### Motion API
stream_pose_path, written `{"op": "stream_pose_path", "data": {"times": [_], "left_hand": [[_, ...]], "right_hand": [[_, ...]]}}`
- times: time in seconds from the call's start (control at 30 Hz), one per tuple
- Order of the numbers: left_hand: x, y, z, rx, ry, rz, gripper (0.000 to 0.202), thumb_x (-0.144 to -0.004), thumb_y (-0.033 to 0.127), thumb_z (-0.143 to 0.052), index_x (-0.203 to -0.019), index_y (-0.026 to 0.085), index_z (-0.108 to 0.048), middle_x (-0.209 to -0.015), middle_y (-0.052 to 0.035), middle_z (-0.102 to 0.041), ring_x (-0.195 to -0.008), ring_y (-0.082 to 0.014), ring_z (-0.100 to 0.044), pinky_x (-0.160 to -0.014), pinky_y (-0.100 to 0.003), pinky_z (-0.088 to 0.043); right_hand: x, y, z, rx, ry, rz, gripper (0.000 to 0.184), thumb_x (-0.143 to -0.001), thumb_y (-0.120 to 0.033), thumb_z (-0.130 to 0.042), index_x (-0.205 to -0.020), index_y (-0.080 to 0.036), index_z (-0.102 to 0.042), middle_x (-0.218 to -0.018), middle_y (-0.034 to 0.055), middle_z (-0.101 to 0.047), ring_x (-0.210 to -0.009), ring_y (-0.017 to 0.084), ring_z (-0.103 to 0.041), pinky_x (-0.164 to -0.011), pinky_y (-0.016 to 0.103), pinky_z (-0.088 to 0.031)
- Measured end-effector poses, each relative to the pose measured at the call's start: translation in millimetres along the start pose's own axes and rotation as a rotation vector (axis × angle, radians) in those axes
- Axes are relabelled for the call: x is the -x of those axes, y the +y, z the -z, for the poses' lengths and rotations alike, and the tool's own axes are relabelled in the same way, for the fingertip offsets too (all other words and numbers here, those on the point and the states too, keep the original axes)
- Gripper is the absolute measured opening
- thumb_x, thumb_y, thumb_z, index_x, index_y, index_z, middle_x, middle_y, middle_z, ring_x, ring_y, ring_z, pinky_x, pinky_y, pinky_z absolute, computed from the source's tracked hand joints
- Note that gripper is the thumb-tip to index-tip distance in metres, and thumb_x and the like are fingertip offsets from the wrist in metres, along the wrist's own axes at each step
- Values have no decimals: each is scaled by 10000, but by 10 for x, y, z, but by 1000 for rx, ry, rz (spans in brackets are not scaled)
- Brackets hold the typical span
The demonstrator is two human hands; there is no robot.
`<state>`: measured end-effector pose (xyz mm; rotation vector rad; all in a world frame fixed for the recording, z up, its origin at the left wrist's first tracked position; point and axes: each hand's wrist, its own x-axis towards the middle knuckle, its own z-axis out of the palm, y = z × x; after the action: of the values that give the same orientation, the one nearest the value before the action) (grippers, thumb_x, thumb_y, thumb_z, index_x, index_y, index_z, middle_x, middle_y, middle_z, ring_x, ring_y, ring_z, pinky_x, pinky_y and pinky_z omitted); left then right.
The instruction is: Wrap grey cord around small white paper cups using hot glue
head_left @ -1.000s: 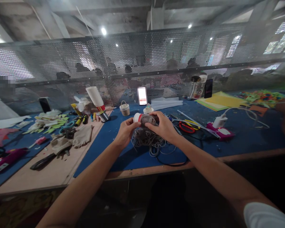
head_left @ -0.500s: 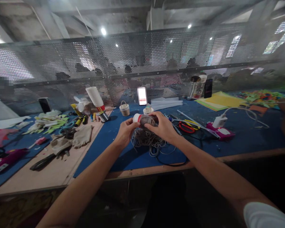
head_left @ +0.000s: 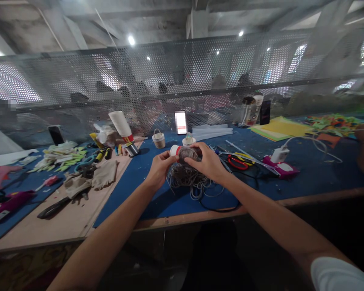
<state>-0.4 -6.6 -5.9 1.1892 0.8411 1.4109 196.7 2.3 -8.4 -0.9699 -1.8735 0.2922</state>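
Observation:
Between my hands lies a paper cup on its side, white and red at its left end and wrapped with grey-brown cord toward the right. My left hand pinches the cup's white and red end. Curled round the cord-wrapped end is my right hand, its thumb pressed on the cord. Below them a loose tangle of grey cord rests on the blue mat. Just behind the cup stands a small cord-wrapped basket, partly hidden; another small basket with a handle stands to its left.
A stack of paper cups leans at the back left. Gloves and a black-handled tool lie left. To the right are red-handled scissors, a purple device with a white plug and yellow sheets. A perforated screen closes the back.
The view has shifted very slightly. Both hands keep the same hold on the cup, and nothing else has visibly moved.

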Motion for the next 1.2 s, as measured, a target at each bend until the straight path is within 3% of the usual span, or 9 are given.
{"op": "stream_pose_path", "data": {"times": [0.5,0.73,1.2], "left_hand": [[-20,-34,33,-2,-31,-9,188,-684,178,-783,-863,126,-760,-786,-31,-698,-723,-125,-609,-706,-229,-463],[-20,-26,19,4,-11,-7,240,-676,243,-827,-877,131,-759,-808,-34,-707,-721,-124,-609,-711,-234,-466],[16,18,-37,-44,111,-95,207,-731,340,-786,-696,154,-703,-675,0,-645,-627,-112,-558,-676,-244,-460]], "right_hand": [[11,-38,-2,38,-19,3,422,-809,-421,-710,-1166,-255,-559,-1177,81,-645,-992,262,-660,-889,437,-527],[4,-17,10,-7,-21,-13,418,-820,-426,-702,-1169,-245,-562,-1180,85,-643,-1004,248,-654,-893,410,-521],[-14,4,6,-64,-10,-24,413,-828,-458,-690,-1159,-242,-571,-1179,91,-658,-1003,244,-651,-889,413,-517]]}}
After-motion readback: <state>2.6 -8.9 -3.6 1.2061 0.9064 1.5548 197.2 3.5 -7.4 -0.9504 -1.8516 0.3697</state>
